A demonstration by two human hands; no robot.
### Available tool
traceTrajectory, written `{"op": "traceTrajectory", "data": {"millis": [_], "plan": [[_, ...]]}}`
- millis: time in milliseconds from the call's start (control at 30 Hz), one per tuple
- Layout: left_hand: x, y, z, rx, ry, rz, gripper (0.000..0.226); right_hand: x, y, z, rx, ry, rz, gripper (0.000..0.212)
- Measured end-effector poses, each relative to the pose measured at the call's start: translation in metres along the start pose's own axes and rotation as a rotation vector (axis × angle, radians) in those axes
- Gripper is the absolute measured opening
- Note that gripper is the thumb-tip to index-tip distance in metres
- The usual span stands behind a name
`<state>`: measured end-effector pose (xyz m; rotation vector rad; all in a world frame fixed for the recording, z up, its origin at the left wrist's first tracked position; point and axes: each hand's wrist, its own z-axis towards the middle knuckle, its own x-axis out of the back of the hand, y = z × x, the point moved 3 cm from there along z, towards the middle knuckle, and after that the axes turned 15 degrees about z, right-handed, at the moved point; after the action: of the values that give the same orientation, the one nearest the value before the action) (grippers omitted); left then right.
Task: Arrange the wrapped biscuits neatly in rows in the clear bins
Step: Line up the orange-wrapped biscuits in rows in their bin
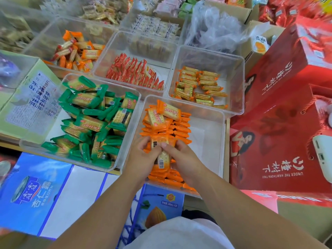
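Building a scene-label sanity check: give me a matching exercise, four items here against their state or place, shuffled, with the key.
Items:
1. green-wrapped biscuits
2. red-wrapped biscuits
3. orange-wrapped biscuits
4. clear plastic bag

States:
A. gripped by the left hand and right hand, nearest bin
B. crumpled, far right
C. jumbled heap, near left bin
D. standing on edge in a row, middle bin

Pairs: 1-C, 2-D, 3-A, 4-B.

The left hand and the right hand cover the middle of the orange biscuit packets, the far packets are blurred and cropped by the top edge, and a white device is cut by the right edge.
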<state>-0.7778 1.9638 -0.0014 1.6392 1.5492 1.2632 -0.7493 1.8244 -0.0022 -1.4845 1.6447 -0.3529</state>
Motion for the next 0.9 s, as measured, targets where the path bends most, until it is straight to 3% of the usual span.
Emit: {"op": "traceTrajectory", "data": {"millis": [133, 200, 400, 467, 533, 633, 767, 900], "plan": [[-0.005, -0.002, -0.003, 0.039, -0.112, -0.064, 0.050, 0.001, -0.013, -0.006, 0.074, -0.054, 0.069, 0.032], [-0.007, -0.002, -0.005, -0.044, -0.177, 0.023, 0.053, 0.004, -0.022, -0.009, 0.125, -0.070, 0.036, 0.033], [-0.016, 0.007, -0.003, -0.241, -0.252, 0.197, 0.053, 0.019, -0.063, -0.018, 0.200, -0.115, -0.460, 0.072], [-0.018, 0.013, 0.000, -0.331, -0.224, 0.327, 0.064, 0.024, -0.079, -0.019, 0.249, -0.135, -0.706, 0.075], [-0.021, 0.018, 0.002, -0.448, -0.179, 0.530, 0.079, 0.030, -0.091, -0.019, 0.276, -0.148, -0.884, 0.064], [-0.021, 0.010, 0.007, -0.522, -0.023, 0.938, 0.101, 0.047, -0.105, -0.014, 0.332, 0.006, -0.976, 0.057], [-0.007, -0.016, 0.007, -0.338, 0.180, 1.340, 0.090, 0.072, -0.104, 0.000, 0.401, 0.195, -1.042, 0.049], [0.005, -0.045, -0.001, -0.277, 0.209, 1.391, 0.082, 0.083, -0.076, 0.019, 0.288, 0.259, -1.429, 0.055]]}}
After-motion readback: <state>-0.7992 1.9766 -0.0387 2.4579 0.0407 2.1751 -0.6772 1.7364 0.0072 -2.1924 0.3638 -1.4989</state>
